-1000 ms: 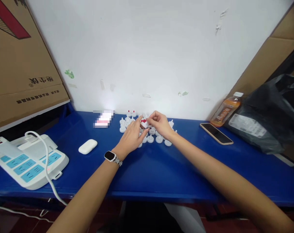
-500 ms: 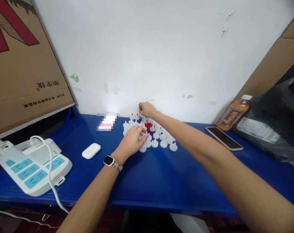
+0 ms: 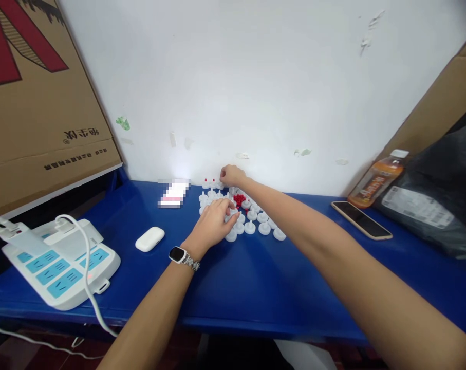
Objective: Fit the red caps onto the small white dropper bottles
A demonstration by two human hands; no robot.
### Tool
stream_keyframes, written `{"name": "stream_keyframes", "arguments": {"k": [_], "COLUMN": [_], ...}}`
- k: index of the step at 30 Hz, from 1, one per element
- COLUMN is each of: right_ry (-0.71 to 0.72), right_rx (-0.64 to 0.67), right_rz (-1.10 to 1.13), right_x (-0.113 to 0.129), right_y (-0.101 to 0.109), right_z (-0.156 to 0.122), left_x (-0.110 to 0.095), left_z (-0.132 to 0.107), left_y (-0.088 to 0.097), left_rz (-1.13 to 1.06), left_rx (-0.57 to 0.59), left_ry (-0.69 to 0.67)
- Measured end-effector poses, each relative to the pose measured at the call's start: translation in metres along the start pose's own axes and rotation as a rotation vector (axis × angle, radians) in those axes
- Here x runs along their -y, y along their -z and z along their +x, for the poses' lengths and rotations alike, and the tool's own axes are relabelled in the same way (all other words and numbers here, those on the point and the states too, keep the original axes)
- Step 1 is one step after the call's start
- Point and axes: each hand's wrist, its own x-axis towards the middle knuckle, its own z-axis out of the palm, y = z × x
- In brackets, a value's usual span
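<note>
1. Head view, layout: a blue table (image 3: 256,277) stands against a white wall (image 3: 256,77). The white caps (image 3: 263,228) sit in a cluster at the middle of the table's back edge, with a small heap of red pieces (image 3: 239,199) among them
2. Head view, back row: a few red-tipped caps (image 3: 209,183) stand in line just beside the wall, behind the cluster
3. Right hand (image 3: 230,176): it reaches to the back edge, fingers bunched together and tips down at the end of the red-tipped row. Whether they pinch a cap is too small to tell
4. Left hand (image 3: 215,221): it rests on the near left part of the cluster, fingers curled, tips touching a white cap. A firm grip cannot be confirmed. A watch (image 3: 178,254) is on this wrist
5. Step in hand, as judged: a fitted cap is being set into the back row while the left hand picks out a plain one
6. Next move, as judged: it calls for one red piece pinched from the heap and lined up squarely over a cap's stem
7. Surroundings: earbud case (image 3: 150,239) and power strip (image 3: 59,262) toward the left edge; phone (image 3: 361,220), bottle (image 3: 377,177) and black bag (image 3: 436,200) toward the right edge; cardboard box (image 3: 36,103) at the back left corner
</note>
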Motion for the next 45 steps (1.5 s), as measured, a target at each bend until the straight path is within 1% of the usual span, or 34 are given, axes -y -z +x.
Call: {"name": "stream_keyframes", "arguments": {"k": [6,9,13,19,22,25,29,32,34,37,40,41,42,45], "right_ry": [-0.020,-0.022,-0.052,-0.058,-0.079,-0.100,-0.104,-0.097,-0.083,-0.032,0.038,0.076,0.111,0.166], "right_rx": [-0.056,-0.024,0.007,-0.050,-0.054,-0.023,0.000,-0.004,-0.027,-0.144,-0.270,-0.284,-0.271,-0.203], "right_rz": [0.037,-0.002,0.015,0.074,0.070,0.063,0.097,0.146,0.171,0.286,0.549,0.645,0.741,0.970], "right_x": [-0.018,-0.026,-0.029,-0.038,-0.043,-0.042,-0.031,-0.025,-0.026,-0.030,-0.031,-0.030,-0.028,-0.018], "right_y": [0.006,0.009,0.012,0.020,0.024,0.022,0.015,0.012,0.015,0.024,0.032,0.033,0.033,0.030], "right_z": [-0.016,-0.025,-0.031,-0.040,-0.045,-0.046,-0.041,-0.039,-0.043,-0.058,-0.089,-0.101,-0.114,-0.148], "left_x": [0.001,0.001,0.003,0.008,0.008,0.006,0.005,0.007,0.009,0.010,0.006,0.004,0.001,-0.009], "left_z": [0.000,0.000,0.001,0.003,0.004,0.004,0.003,0.003,0.003,0.004,0.003,0.003,0.002,0.001], "left_y": [0.000,-0.001,-0.002,-0.001,-0.001,-0.002,0.001,0.004,0.005,0.004,0.003,0.003,0.003,0.003], "left_rz": [0.003,0.004,0.009,0.001,0.001,0.001,-0.002,0.003,0.008,0.006,-0.020,-0.029,-0.036,-0.021], "left_rx": [-0.010,-0.006,-0.002,-0.013,-0.024,-0.022,-0.007,-0.024,-0.033,-0.047,-0.110,-0.142,-0.173,-0.222], "left_ry": [-0.001,-0.001,0.018,0.021,0.017,0.016,0.029,0.049,0.054,0.052,0.047,0.046,0.041,-0.019]}}
